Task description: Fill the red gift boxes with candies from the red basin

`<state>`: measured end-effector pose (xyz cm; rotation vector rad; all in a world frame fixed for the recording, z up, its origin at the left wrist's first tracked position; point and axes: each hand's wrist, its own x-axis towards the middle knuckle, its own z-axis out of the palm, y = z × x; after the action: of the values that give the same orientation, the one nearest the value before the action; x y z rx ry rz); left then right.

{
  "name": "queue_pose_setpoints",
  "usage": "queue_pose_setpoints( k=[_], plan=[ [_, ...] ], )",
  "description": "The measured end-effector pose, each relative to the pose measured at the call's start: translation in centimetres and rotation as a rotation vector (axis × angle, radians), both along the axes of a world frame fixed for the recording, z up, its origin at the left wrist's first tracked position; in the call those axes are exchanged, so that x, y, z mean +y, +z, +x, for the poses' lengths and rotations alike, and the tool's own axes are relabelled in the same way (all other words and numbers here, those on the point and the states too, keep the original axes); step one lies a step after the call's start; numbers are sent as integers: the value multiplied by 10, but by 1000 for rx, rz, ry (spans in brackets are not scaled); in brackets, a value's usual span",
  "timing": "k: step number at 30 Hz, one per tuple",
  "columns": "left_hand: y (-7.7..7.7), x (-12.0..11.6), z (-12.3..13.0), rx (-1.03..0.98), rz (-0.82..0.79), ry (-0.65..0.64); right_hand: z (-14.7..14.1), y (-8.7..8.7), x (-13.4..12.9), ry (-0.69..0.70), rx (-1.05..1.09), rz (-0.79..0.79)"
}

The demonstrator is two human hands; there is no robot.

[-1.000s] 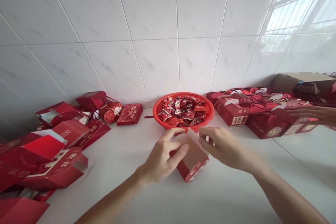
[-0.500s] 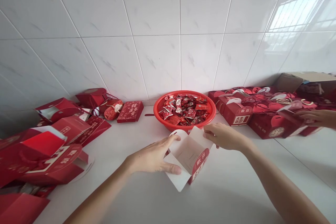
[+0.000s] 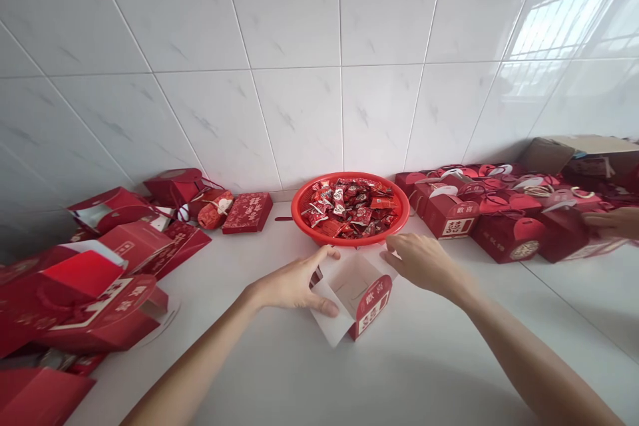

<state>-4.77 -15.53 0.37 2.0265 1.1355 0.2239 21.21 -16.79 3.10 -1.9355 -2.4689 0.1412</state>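
A red gift box (image 3: 372, 305) with a white inside stands open-topped on the white counter, its flaps spread out. My left hand (image 3: 299, 286) grips the box's left side, with the thumb over the near flap and the fingers at the far one. At the right flap, my right hand (image 3: 419, 263) is closed with fingers and thumb pinched on the edge. Just behind the box sits a red plastic basket (image 3: 301, 225) heaped with wrapped candies (image 3: 352, 213).
Several red boxes (image 3: 130, 246) lie piled on the left. A flat red box (image 3: 248, 212) rests near the tiled wall. Rows of closed gift boxes (image 3: 504, 236) stand on the right, by a cardboard carton (image 3: 549, 154). Another person's hand (image 3: 612, 223) is at those boxes.
The gift box has shifted slightly up and left and sits a little nearer the basket, both my hands staying on it. At the right, the other person's hand has moved rightward.
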Motion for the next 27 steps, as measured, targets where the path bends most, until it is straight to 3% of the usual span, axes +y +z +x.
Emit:
queue_pose_setpoints(
  k=[4,10,13,20,23,27],
  plan=[
    [-1,0,0,37,8,-6,-5,8,-16,9,78,84],
    [3,-1,2,46,-12,3,5,11,-25,327,100,-86],
    [2,-2,3,53,-12,-4,3,6,-23,326,17,-115],
    [1,-1,1,67,19,-6,-12,-8,-23,313,-102,-22],
    [9,-3,-1,78,14,-31,3,3,-23,376,4,-79],
    [24,-3,-8,46,18,11,33,23,-11,410,312,-144]
  ],
)
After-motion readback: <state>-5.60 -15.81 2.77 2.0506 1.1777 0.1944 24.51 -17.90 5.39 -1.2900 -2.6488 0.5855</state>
